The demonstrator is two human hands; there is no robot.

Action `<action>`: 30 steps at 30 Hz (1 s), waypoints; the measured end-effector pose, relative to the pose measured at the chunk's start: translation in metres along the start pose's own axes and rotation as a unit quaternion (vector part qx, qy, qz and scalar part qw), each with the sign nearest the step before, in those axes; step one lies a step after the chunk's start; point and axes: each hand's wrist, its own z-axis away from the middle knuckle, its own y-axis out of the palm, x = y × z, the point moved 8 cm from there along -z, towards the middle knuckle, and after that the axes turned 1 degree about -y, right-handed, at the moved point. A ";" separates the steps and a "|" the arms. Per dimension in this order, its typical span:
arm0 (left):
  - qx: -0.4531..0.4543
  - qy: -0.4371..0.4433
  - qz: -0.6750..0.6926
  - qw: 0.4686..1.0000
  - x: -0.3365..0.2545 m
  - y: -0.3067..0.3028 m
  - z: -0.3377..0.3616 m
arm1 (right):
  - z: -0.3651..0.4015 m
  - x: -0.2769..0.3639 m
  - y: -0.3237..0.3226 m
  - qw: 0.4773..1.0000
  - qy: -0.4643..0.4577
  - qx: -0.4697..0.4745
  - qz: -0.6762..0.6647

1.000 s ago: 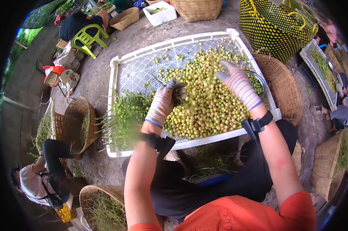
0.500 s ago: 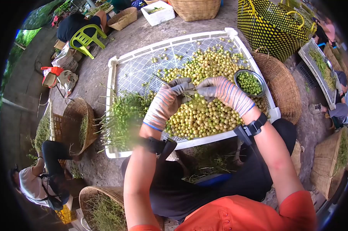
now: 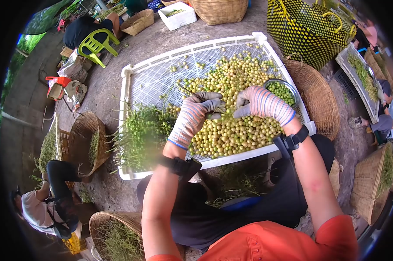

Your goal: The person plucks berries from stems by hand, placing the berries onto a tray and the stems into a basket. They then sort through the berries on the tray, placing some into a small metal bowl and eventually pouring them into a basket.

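My left hand, in a striped glove with grey fingertips, pinches a thin green-brown stem that sticks out past its knuckles. Just to its right, my gloved right hand has its fingers bent together, and anything between them is hidden. Both hands are over a white mesh tray, above a heap of small round yellow-green fruits. A metal bowl of greener fruits stands behind my right hand. Leafy green sprigs lie at the tray's left side.
A wicker basket touches the tray's right side, below a black-and-yellow woven bag. More baskets stand left, one with cut stems at lower left. A person sits at left; another is near a green chair.
My right hand has moved right and slightly down, leaving a gap between the hands. My left hand has shifted slightly right and down, still with the stem.
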 end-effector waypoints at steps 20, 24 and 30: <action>-0.036 0.006 -0.022 0.999 0.000 -0.006 -0.001 | -0.011 0.012 0.024 0.996 -0.025 0.012 -0.087; -0.058 -0.003 -0.049 0.997 0.003 0.000 -0.001 | -0.009 0.006 0.021 0.997 0.058 0.042 0.036; -0.083 0.004 -0.043 0.996 0.005 0.001 -0.005 | -0.004 0.000 0.020 0.998 -0.052 -0.023 0.013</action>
